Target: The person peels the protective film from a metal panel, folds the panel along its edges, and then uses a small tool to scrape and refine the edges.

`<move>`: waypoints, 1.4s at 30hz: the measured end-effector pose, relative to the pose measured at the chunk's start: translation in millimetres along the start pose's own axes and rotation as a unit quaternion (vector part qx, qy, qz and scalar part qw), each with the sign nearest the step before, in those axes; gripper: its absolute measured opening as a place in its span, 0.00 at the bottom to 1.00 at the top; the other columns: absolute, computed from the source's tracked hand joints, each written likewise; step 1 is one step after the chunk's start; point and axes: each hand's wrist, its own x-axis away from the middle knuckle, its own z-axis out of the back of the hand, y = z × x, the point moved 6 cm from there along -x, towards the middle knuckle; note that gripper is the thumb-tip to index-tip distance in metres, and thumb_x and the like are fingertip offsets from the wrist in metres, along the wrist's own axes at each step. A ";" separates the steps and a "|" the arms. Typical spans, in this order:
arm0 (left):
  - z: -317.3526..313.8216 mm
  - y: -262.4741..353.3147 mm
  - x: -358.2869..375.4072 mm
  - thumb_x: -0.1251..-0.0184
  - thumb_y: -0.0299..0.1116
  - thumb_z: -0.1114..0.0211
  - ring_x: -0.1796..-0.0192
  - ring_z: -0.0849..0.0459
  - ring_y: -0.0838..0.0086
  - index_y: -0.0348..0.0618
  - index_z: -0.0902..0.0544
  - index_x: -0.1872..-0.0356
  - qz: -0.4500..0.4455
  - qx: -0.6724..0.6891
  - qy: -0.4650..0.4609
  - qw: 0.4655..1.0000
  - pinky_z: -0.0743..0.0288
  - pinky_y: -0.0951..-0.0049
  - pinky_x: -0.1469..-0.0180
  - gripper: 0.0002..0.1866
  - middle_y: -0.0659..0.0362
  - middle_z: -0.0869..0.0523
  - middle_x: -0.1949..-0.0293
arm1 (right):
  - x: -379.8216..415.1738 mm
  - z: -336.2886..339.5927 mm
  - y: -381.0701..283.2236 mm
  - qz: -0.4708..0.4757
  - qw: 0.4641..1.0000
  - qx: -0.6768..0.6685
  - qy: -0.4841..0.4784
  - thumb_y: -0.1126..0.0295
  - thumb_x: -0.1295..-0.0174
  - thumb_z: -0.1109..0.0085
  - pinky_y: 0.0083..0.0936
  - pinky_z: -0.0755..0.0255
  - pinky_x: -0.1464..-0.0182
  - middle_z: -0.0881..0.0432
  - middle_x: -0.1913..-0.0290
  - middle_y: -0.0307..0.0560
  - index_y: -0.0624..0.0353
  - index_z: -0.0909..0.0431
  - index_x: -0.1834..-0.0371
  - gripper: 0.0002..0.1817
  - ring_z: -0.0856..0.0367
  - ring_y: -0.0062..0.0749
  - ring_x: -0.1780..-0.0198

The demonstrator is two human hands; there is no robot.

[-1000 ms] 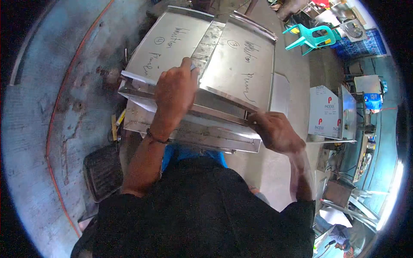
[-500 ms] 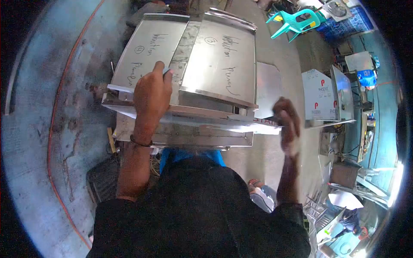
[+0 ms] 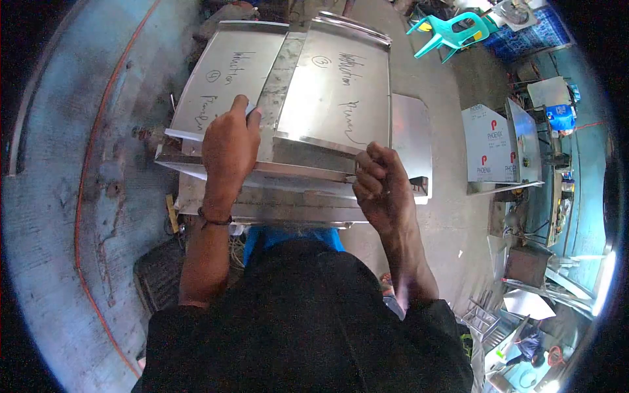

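My left hand (image 3: 230, 139) is closed around a small light-coloured object, mostly hidden by the fingers, at the near right edge of the left metal panel (image 3: 239, 56), which bears handwriting and a circled 4. My right hand (image 3: 383, 187) is curled, its fingers bent together, over the near right corner of the right metal panel (image 3: 334, 85), marked with a circled 3. Whatever lies inside those fingers is hidden. Both panels have raised edges and rest on a larger metal piece (image 3: 288, 213) in front of my body.
A green plastic chair (image 3: 452, 33) stands at the upper right. Film-covered panels (image 3: 488, 141) with red logos are to the right. An orange cable (image 3: 80, 196) runs along the floor at left. A person (image 3: 527, 344) is at the lower right.
My right hand has moved left and inward, from beyond the right end of the metal piece to the right panel's near corner. My left hand has stayed nearly still.
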 end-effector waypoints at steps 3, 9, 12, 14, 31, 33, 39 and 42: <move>-3.0 -3.1 -0.7 0.27 0.40 0.42 0.59 0.14 0.43 0.38 0.23 0.57 -0.026 0.011 0.019 0.999 0.23 0.47 0.55 0.14 0.40 0.15 0.68 | -0.4 -4.7 -10.9 0.024 0.998 0.049 -0.022 0.64 0.24 0.52 0.13 0.43 0.81 0.39 0.74 0.29 0.55 0.28 0.56 0.07 0.44 0.11 0.82; 0.7 1.0 0.4 0.27 0.40 0.42 0.59 0.14 0.43 0.37 0.23 0.58 -0.022 0.010 0.020 1.000 0.23 0.47 0.56 0.14 0.40 0.15 0.68 | 6.4 2.6 -20.6 0.019 0.998 -0.013 -0.064 0.61 0.25 0.52 0.13 0.43 0.78 0.37 0.73 0.31 0.60 0.28 0.57 0.12 0.43 0.13 0.83; 0.6 1.7 -0.7 0.27 0.40 0.42 0.59 0.14 0.44 0.37 0.23 0.57 0.002 0.013 0.009 1.000 0.23 0.47 0.56 0.14 0.40 0.14 0.68 | 6.8 8.5 -16.4 0.032 0.996 -0.033 -0.078 0.59 0.23 0.55 0.15 0.42 0.79 0.35 0.72 0.33 0.61 0.28 0.58 0.15 0.41 0.13 0.83; 0.2 1.6 -1.4 0.27 0.40 0.42 0.59 0.14 0.44 0.37 0.23 0.56 -0.002 0.007 0.006 1.000 0.23 0.47 0.56 0.14 0.40 0.14 0.68 | 7.2 4.1 -14.8 0.017 0.996 -0.056 -0.073 0.58 0.23 0.56 0.15 0.42 0.79 0.35 0.72 0.34 0.59 0.29 0.60 0.15 0.42 0.13 0.83; 0.2 0.7 1.4 0.26 0.41 0.43 0.59 0.14 0.44 0.37 0.23 0.57 -0.008 0.010 0.000 1.000 0.22 0.48 0.55 0.14 0.40 0.14 0.69 | 27.3 -19.5 -50.0 0.167 0.775 0.608 0.038 0.62 0.31 0.38 0.28 0.39 0.78 0.28 0.83 0.34 0.56 0.23 0.66 0.10 0.33 0.28 0.84; 1.0 1.1 2.4 0.27 0.40 0.42 0.58 0.14 0.44 0.37 0.23 0.56 -0.012 0.008 0.008 1.000 0.22 0.48 0.54 0.14 0.39 0.14 0.67 | 27.3 -28.6 -40.2 0.173 0.693 0.699 0.005 0.64 0.33 0.36 0.26 0.41 0.79 0.31 0.84 0.35 0.57 0.21 0.63 0.09 0.35 0.24 0.84; -0.6 -0.5 2.1 0.27 0.40 0.42 0.58 0.14 0.44 0.38 0.24 0.55 -0.009 -0.007 0.004 1.000 0.22 0.48 0.55 0.14 0.41 0.14 0.66 | 29.1 -27.4 -20.8 0.216 0.553 0.803 -0.046 0.69 0.37 0.34 0.29 0.32 0.76 0.22 0.83 0.47 0.58 0.19 0.59 0.07 0.22 0.29 0.81; 1.3 1.7 4.3 0.27 0.41 0.41 0.58 0.14 0.45 0.39 0.24 0.56 -0.011 -0.017 0.018 1.000 0.22 0.48 0.55 0.14 0.41 0.14 0.66 | 28.2 -26.0 -18.2 0.195 0.526 0.827 -0.022 0.69 0.37 0.33 0.33 0.29 0.75 0.20 0.81 0.49 0.58 0.19 0.59 0.08 0.17 0.34 0.78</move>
